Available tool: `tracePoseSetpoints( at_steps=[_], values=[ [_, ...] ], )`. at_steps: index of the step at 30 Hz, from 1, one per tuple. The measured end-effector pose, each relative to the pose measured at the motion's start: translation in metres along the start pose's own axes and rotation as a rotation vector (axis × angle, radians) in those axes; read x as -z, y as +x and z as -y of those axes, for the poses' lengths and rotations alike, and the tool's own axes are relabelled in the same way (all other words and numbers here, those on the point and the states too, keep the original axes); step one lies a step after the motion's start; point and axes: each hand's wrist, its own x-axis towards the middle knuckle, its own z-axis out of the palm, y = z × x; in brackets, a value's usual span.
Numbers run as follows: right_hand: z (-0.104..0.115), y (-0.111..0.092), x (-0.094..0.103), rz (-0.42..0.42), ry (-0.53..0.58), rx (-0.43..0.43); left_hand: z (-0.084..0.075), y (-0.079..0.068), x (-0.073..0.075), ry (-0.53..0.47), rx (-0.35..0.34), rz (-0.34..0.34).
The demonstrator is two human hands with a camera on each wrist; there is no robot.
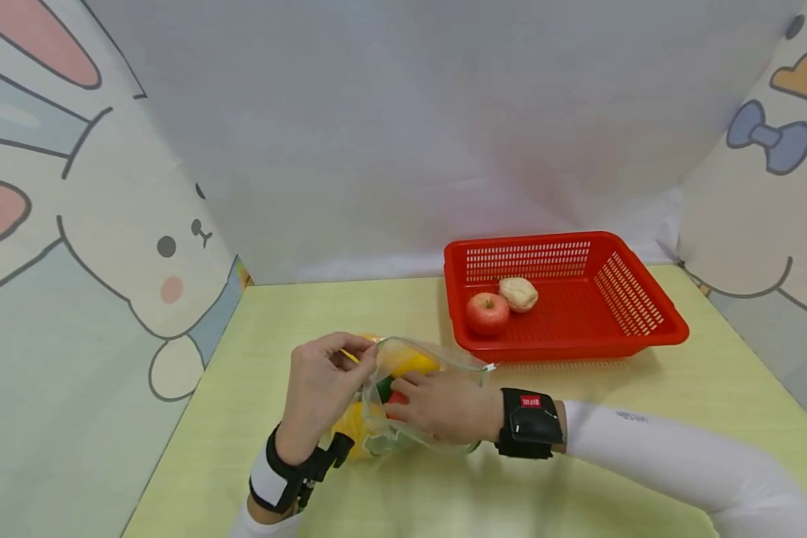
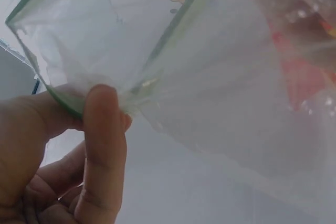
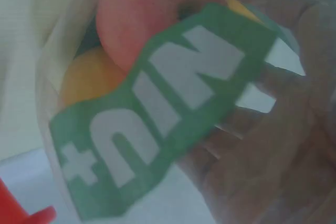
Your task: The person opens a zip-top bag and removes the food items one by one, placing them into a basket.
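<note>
A clear plastic zip bag (image 1: pixel 437 350) with green edging lies on the table, its mouth spread. My left hand (image 1: pixel 326 381) pinches the bag's rim between thumb and forefinger; the left wrist view shows this pinch (image 2: pixel 102 108) close up. My right hand (image 1: pixel 444 407) reaches into the mouth, fingers bent about a red round fruit (image 3: pixel 142 19), which the hand partly covers in the head view. Beside it in the bag are an orange-yellow fruit (image 3: pixel 94 74), a yellow item (image 1: pixel 406 360) and something dark green (image 1: pixel 384 388). A green label with white letters (image 3: pixel 163 108) is printed on the bag.
A red plastic basket (image 1: pixel 619 349) stands behind and right of the bag. In its left part sit an apple (image 1: pixel 487 314) and a pale, lumpy, roundish item (image 1: pixel 518 294). Cartoon-printed sheets enclose the pale yellow table (image 1: pixel 296 310) at the sides.
</note>
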Motion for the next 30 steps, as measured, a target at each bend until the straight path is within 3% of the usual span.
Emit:
tracePoseSetpoints(
  at_steps=[8, 15, 18, 24, 30],
  values=[
    [0.003, 0.004, -0.023, 0.02, -0.059, 0.024, 0.0, -0.001, -0.002, -0.013, -0.009, 0.02],
    [-0.003, 0.005, -0.023, 0.099, -0.033, 0.031, 0.001, -0.002, -0.003, -0.024, -0.014, 0.025],
    [-0.005, 0.004, -0.019, 0.103, -0.034, 0.043, 0.001, -0.002, -0.003, -0.023, -0.012, 0.028],
    [-0.009, -0.002, 0.0, -0.01, -0.04, 0.063, 0.001, -0.002, -0.002, -0.007, -0.01, 0.024],
    [-0.021, -0.023, 0.031, -0.052, 0.078, 0.026, 0.002, -0.002, 0.0, -0.016, -0.016, 0.018]
  ],
)
